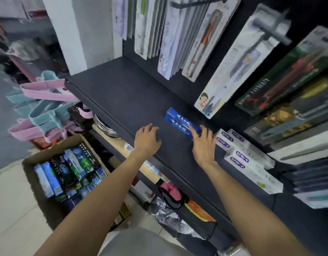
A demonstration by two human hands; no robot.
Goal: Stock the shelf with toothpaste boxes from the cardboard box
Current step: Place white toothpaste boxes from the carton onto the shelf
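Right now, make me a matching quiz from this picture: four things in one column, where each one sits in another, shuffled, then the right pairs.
Things:
1. blue toothpaste boxes
2. white toothpaste boxes
3. cardboard box
4. hangers

Places:
A. on the floor, lower left
B. on the dark shelf, touched by the right hand
C. stacked left of the shelf
D. on the shelf, right of that hand

Pairs: 1-B, 2-D, 3-A, 4-C

Bare forearms (96, 191), no sleeves; grey garment (141, 242) below.
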